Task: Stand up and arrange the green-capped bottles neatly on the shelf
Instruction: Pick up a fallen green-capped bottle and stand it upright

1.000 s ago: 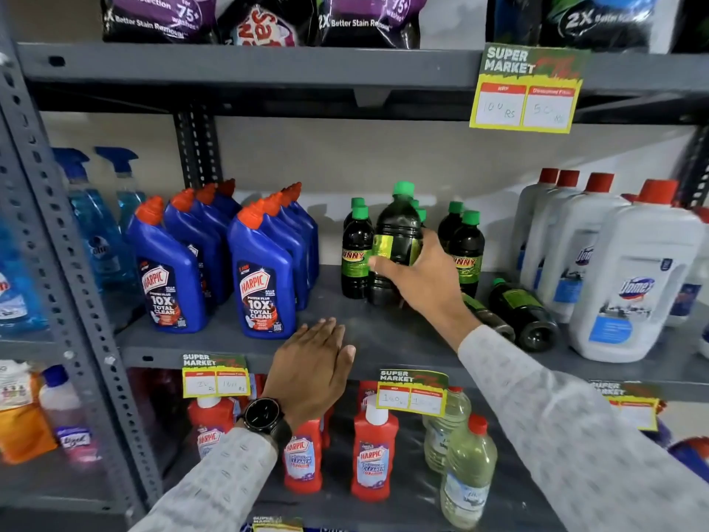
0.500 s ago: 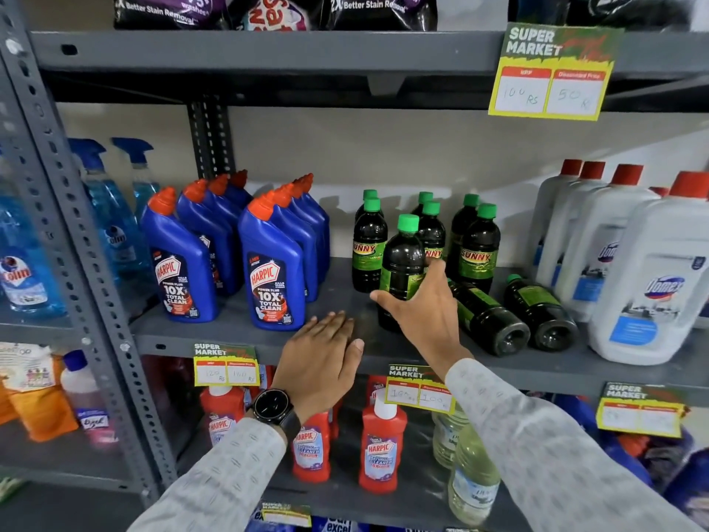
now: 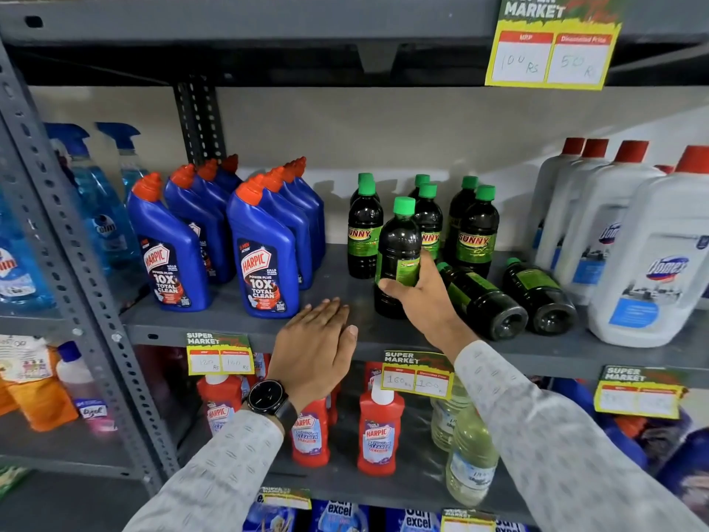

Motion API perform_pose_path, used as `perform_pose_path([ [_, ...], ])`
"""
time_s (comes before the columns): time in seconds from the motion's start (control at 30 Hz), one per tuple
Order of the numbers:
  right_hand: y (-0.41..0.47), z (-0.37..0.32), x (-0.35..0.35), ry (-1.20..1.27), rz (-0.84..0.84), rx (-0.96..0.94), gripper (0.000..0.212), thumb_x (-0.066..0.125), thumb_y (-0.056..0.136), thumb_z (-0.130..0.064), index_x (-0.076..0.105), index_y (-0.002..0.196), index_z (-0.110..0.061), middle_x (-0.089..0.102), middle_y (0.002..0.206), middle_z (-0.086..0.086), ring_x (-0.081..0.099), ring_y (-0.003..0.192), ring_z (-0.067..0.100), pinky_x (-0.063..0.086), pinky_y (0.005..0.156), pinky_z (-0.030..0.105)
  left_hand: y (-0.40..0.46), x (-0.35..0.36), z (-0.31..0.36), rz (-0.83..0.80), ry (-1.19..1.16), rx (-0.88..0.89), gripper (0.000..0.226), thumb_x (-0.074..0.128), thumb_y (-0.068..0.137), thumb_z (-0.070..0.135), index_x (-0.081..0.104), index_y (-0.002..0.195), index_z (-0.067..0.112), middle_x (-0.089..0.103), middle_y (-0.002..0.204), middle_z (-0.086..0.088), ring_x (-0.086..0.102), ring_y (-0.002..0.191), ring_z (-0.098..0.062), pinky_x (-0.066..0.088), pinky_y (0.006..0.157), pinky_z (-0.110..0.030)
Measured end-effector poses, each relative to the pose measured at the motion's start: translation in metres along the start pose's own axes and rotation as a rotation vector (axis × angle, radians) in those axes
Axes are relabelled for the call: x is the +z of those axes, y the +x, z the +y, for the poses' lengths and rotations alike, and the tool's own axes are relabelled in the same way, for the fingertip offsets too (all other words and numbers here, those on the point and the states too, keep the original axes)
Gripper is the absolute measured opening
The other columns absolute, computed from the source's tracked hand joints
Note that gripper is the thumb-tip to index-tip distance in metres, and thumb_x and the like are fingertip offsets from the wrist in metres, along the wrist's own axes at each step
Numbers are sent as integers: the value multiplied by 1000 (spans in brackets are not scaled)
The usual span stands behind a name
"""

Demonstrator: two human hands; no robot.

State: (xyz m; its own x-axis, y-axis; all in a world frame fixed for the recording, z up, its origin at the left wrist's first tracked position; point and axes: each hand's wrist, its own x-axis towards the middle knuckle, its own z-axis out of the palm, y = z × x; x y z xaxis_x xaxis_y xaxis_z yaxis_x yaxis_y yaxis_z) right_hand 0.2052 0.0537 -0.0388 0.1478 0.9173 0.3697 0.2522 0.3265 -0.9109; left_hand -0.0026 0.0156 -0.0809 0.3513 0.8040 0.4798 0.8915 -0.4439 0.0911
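Note:
Dark green-capped bottles with green labels stand in a cluster at the middle of the grey shelf (image 3: 345,297). My right hand (image 3: 426,297) grips one upright green-capped bottle (image 3: 397,243) at the front of the cluster, its base on the shelf. Behind it stand several upright green-capped bottles (image 3: 475,232). Two more green-capped bottles lie on their sides to the right, one (image 3: 481,297) close to my wrist and another (image 3: 541,293) beside it, bases toward me. My left hand (image 3: 316,347) rests flat on the shelf's front edge, fingers together, holding nothing.
Blue Harpic bottles (image 3: 264,255) stand left of the cluster. Large white red-capped jugs (image 3: 652,255) crowd the right. Blue spray bottles (image 3: 96,209) stand behind the upright post at far left. Red bottles (image 3: 378,431) and price tags (image 3: 418,374) sit below.
My right hand has brought the held bottle down and forward from among the cluster to the shelf's front. The view has closed in on the shelf. My left hand stays on the edge.

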Motion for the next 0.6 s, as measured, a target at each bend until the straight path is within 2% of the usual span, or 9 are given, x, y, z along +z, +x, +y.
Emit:
perform_pose_path([
  [0.17,0,-3,1,-23,29,-69,74,95,71,-23,52,131,-27,69,125,3,67,116,17,55,100,41,0,0,0,3,1,-5,64,19,103,49,54,147,17,51,156,-3,43,146,-14,29,124,-36],
  [0.27,0,0,0,27,14,-49,72,91,72,-17,52,131,-27,70,122,0,68,111,11,54,95,34,0,0,1,8,-2,-8,64,19,103,49,54,146,17,51,155,-3,44,146,-14,29,124,-36],
  [0.4,2,6,-2,74,-40,22,78,80,78,-4,43,144,-24,68,125,1,64,117,17,50,106,47,0,0,2,10,-5,-9,64,20,104,49,55,146,16,52,154,-3,45,145,-15,31,124,-37],
  [0.5,1,5,1,28,-36,1,80,89,77,-10,45,142,-25,68,126,-2,65,116,14,53,105,44,0,0,3,15,-2,-13,60,24,104,47,56,146,17,53,154,-3,45,145,-14,30,124,-36],
  [0.6,1,3,2,10,0,-36,87,97,68,-17,46,138,-24,64,130,3,64,119,17,53,104,42,0,-1,3,18,-1,-12,59,25,105,46,56,145,17,53,153,-3,46,144,-14,32,123,-37],
])
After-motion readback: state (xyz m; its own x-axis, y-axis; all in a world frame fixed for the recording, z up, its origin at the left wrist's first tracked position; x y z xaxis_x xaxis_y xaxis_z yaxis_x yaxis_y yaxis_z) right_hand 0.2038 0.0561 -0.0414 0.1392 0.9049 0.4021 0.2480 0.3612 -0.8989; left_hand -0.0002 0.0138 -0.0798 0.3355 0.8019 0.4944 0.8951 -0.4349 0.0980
